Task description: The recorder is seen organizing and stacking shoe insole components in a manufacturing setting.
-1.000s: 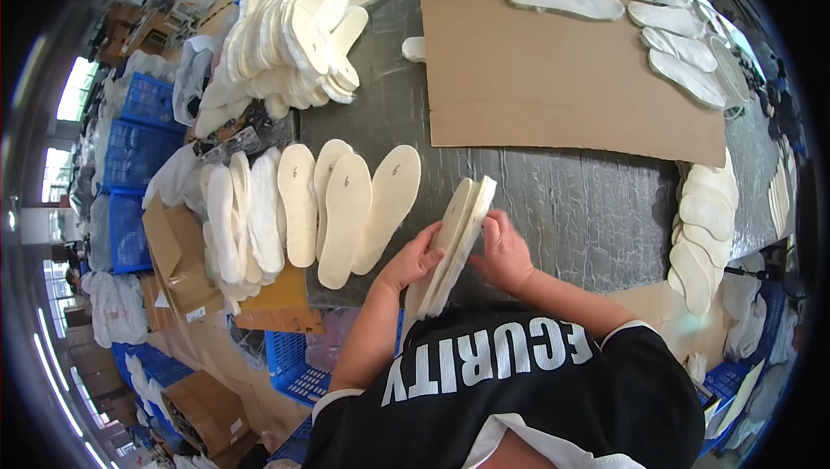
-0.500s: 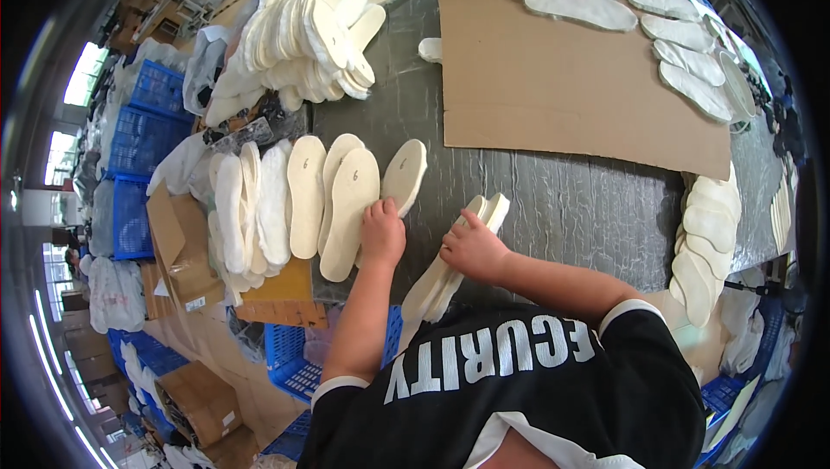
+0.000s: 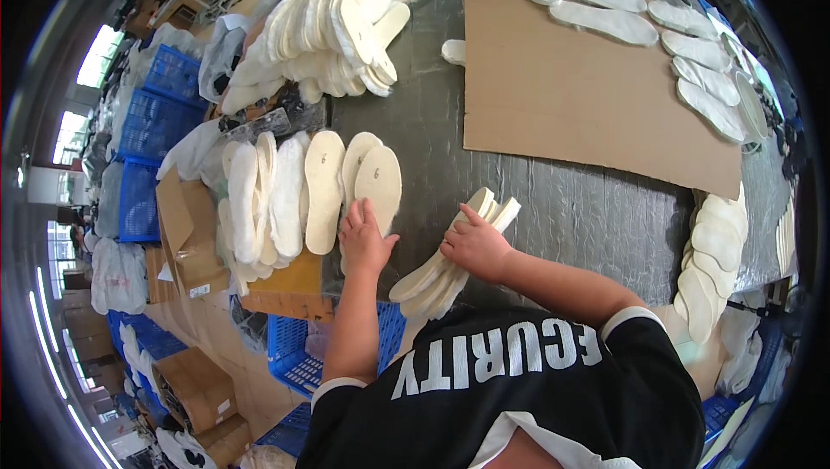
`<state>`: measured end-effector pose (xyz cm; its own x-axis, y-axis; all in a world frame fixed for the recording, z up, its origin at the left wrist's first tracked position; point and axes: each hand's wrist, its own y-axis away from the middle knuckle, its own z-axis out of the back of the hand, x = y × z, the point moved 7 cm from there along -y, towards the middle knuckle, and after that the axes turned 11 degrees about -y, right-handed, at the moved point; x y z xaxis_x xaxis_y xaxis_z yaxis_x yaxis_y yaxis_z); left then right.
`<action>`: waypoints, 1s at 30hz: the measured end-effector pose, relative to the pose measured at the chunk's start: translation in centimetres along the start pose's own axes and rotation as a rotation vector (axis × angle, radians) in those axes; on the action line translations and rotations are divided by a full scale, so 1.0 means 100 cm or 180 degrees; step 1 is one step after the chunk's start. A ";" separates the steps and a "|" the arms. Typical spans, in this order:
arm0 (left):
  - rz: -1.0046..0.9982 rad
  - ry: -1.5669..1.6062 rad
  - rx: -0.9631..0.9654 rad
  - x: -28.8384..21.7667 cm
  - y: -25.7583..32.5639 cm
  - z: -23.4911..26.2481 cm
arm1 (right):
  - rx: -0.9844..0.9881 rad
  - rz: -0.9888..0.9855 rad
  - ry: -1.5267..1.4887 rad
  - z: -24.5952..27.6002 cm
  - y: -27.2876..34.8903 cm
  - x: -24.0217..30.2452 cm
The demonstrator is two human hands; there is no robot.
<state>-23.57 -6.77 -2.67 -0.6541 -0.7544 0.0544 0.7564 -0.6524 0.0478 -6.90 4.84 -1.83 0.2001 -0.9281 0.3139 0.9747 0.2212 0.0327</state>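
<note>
On the grey counter (image 3: 571, 210) the left hand (image 3: 365, 240) lies flat with its fingers spread, pressing down on the near end of a cream insole (image 3: 379, 185), the last one at the right of a row of insoles (image 3: 285, 192) laid side by side and overlapping toward the counter's left edge; its grip is apart, closed on nothing. The right hand (image 3: 474, 246) rests on a small stack of insoles (image 3: 450, 257) that lies slanting on the counter just in front of the person, its far end pointing up and right, its near end reaching the counter's front edge; the fingers curl over the top of the stack and the thumb sits at its side, so the grip is clamped on the stack (how tightly cannot be told). The two hands are near each other but apart, with bare counter between them. Farther back, a big heap of white insoles (image 3: 328, 24) is piled at the far left of the counter, and a wide sheet of brown cardboard (image 3: 579, 97) lies flat to its right, with a curved line of pale insoles (image 3: 657, 24) along its far and right edges. Another stack of insoles (image 3: 713, 261) hangs at the counter's right edge. Below the counter on the left stand blue crates (image 3: 156, 123) and cardboard boxes (image 3: 194, 382).
</note>
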 end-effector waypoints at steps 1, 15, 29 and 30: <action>-0.0015 0.0137 -0.0038 0.002 0.000 -0.001 | -0.0057 -0.0053 0.0044 0.001 0.000 -0.001; -0.0083 0.0856 -0.0156 0.001 -0.015 -0.015 | -0.0199 0.0174 0.0159 0.013 -0.018 -0.003; 0.0872 -0.0147 -0.0464 0.095 -0.047 -0.019 | -0.0381 0.0195 0.0095 0.020 -0.018 0.001; 0.0874 -0.0134 -0.0540 0.098 -0.050 -0.017 | -0.0383 0.0196 0.0075 0.020 -0.018 0.001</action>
<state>-33.72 -10.99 -4.08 -0.4225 -0.9025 0.0834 0.8915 -0.4304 -0.1410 -8.80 4.98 0.03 0.2607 -0.9210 0.2894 0.9652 0.2416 -0.1003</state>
